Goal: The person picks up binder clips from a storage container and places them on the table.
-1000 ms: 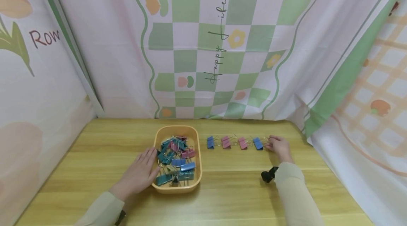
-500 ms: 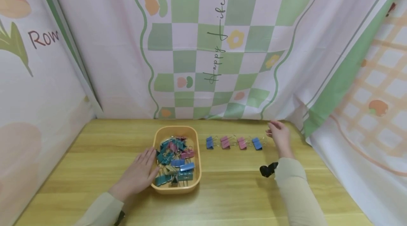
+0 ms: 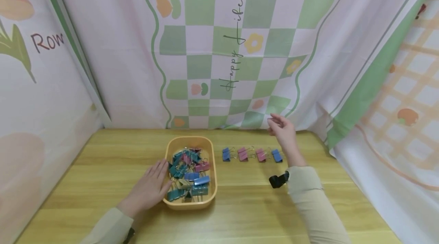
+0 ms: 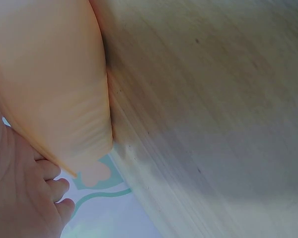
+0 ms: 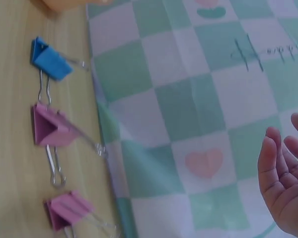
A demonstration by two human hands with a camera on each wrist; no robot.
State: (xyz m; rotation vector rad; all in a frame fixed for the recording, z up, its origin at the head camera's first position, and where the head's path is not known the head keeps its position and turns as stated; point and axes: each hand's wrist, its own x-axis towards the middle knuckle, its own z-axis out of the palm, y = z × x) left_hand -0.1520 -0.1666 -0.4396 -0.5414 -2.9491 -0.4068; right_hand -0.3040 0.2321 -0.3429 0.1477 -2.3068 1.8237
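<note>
My left hand [image 3: 151, 185] rests with straight fingers against the left side of an orange plastic tray [image 3: 214, 194]; the left wrist view shows the fingers by the tray wall [image 4: 54, 74]. Inside lie several binder clips [image 3: 199, 190], teal, pink, blue and gold. To its right a row stands on the table: a blue binder clip [image 3: 226, 154], a pink binder clip [image 3: 243, 154], another pink binder clip [image 3: 261, 155] and a blue binder clip [image 3: 276, 155]. My right hand [image 3: 284, 131] hovers behind the row's right end, fingers loosely bent, nothing between them.
The wooden table [image 3: 247, 213] ends at the back against a checkered curtain [image 3: 229, 65]. White printed curtains close off the left and right sides. A black strap piece [image 3: 278, 180] sits at my right wrist.
My right hand has let go of the rightmost blue binder clip, risen off the table and swung left. The left hand and tray have stayed in place.
</note>
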